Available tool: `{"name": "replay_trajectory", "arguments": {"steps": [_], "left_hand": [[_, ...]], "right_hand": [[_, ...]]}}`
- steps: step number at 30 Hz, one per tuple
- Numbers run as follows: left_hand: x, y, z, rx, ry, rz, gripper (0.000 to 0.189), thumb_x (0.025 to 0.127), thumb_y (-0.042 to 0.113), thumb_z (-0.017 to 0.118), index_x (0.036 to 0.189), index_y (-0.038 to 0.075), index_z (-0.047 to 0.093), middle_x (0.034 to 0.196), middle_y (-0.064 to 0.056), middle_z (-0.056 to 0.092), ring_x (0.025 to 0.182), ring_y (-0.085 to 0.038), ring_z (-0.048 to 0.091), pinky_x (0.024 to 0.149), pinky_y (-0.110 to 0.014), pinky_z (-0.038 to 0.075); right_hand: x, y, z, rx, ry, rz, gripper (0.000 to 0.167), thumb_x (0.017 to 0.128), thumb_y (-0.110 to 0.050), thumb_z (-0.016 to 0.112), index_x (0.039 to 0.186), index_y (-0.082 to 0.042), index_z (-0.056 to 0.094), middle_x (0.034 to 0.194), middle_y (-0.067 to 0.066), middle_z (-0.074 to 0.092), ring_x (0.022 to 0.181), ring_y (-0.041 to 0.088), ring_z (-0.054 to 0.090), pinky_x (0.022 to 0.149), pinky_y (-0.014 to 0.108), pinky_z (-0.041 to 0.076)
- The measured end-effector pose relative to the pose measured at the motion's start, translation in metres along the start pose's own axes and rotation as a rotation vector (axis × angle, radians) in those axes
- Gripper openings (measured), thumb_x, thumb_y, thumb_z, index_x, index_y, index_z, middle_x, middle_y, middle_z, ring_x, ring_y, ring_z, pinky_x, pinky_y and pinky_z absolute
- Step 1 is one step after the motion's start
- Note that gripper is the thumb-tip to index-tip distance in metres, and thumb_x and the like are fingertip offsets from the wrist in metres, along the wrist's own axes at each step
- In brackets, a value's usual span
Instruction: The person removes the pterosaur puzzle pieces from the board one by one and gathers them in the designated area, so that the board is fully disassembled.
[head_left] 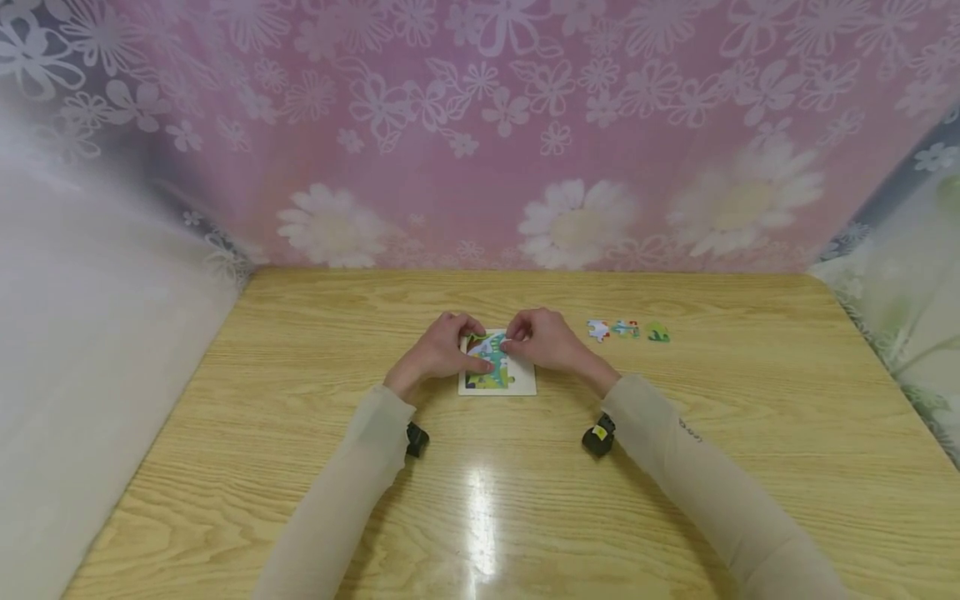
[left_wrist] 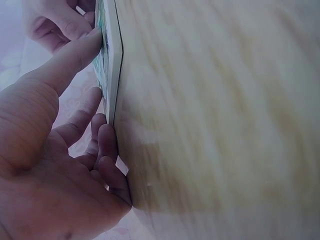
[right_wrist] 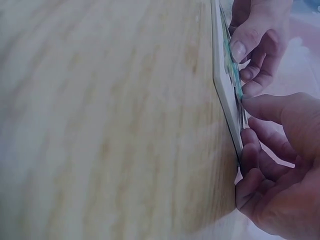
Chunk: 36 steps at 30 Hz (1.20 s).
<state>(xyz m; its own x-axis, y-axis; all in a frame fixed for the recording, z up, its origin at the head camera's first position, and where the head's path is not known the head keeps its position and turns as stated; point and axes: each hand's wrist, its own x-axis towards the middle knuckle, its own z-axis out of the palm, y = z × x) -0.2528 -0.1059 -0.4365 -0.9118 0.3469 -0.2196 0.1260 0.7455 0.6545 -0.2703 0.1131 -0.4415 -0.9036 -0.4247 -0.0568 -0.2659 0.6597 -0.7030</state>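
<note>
A square puzzle board (head_left: 523, 383) with a pale frame lies on the table, its picture of green, teal and yellow pieces (head_left: 489, 379) filling the left and middle part. On the board's left side rests my left hand (head_left: 444, 346), thumb extended over the picture and index finger at the upper left corner. My right hand (head_left: 551, 340) is at the upper right, thumb and index finger pinching a puzzle piece (head_left: 505, 340) at the picture's edge; the fingers mostly hide it. In the right wrist view, the right thumb (right_wrist: 267, 107) meets the board's surface while the other fingers curl beside its edge.
Several loose puzzle pieces sit right of the board: a white and orange one (head_left: 597, 330), a multicoloured one (head_left: 626, 329) and a green one (head_left: 657, 332). The wooden table (head_left: 300, 433) ends at a pink flowered curtain (head_left: 450, 167). Black wrist cameras (head_left: 597, 439) hang under both sleeves.
</note>
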Motion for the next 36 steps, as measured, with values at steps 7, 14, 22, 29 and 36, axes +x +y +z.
{"name": "replay_trajectory", "arguments": {"steps": [7,14,22,29,36], "left_hand": [[-0.0003,0.0003,-0.0002,0.000,0.002,0.002,0.054,0.085,0.037,0.084,0.130,0.018,0.061,0.126,-0.008,0.051,0.100,-0.024,0.046,0.088,-0.040,0.041],[0.0000,-0.0018,0.0001,0.008,0.001,0.009,0.054,0.085,0.038,0.084,0.130,0.019,0.061,0.126,-0.008,0.051,0.100,-0.024,0.046,0.089,-0.040,0.041],[-0.0010,-0.0016,0.0003,0.029,0.013,0.032,0.045,0.090,0.037,0.078,0.129,0.019,0.062,0.125,-0.007,0.052,0.101,-0.022,0.047,0.089,-0.038,0.041],[-0.0026,0.0015,0.0016,0.018,0.029,-0.003,0.043,0.088,0.037,0.080,0.124,0.020,0.063,0.123,-0.007,0.052,0.104,-0.023,0.048,0.090,-0.038,0.042],[-0.0020,0.0025,0.0021,0.010,0.035,-0.011,0.044,0.088,0.036,0.081,0.124,0.020,0.063,0.125,-0.006,0.052,0.105,-0.023,0.048,0.093,-0.040,0.043]], "right_hand": [[0.0002,-0.0002,0.0004,0.016,-0.002,-0.009,0.023,0.093,-0.020,0.075,0.110,-0.006,0.072,0.092,0.007,0.070,0.080,0.017,0.061,0.070,0.028,0.047],[0.0020,0.0012,0.0022,-0.016,-0.015,-0.022,0.024,0.094,-0.021,0.073,0.113,-0.006,0.073,0.091,0.007,0.069,0.077,0.017,0.059,0.067,0.028,0.046],[0.0028,-0.0015,0.0033,-0.026,-0.003,-0.021,0.022,0.092,-0.018,0.075,0.110,-0.006,0.072,0.091,0.007,0.069,0.079,0.017,0.061,0.069,0.028,0.047],[0.0002,-0.0036,0.0047,-0.003,0.008,0.001,0.019,0.092,-0.016,0.076,0.108,-0.008,0.070,0.095,0.009,0.070,0.084,0.020,0.063,0.072,0.029,0.048],[-0.0040,-0.0035,0.0007,0.046,0.009,-0.023,0.016,0.095,-0.014,0.071,0.110,-0.009,0.070,0.100,0.012,0.074,0.089,0.023,0.068,0.077,0.035,0.053]]}}
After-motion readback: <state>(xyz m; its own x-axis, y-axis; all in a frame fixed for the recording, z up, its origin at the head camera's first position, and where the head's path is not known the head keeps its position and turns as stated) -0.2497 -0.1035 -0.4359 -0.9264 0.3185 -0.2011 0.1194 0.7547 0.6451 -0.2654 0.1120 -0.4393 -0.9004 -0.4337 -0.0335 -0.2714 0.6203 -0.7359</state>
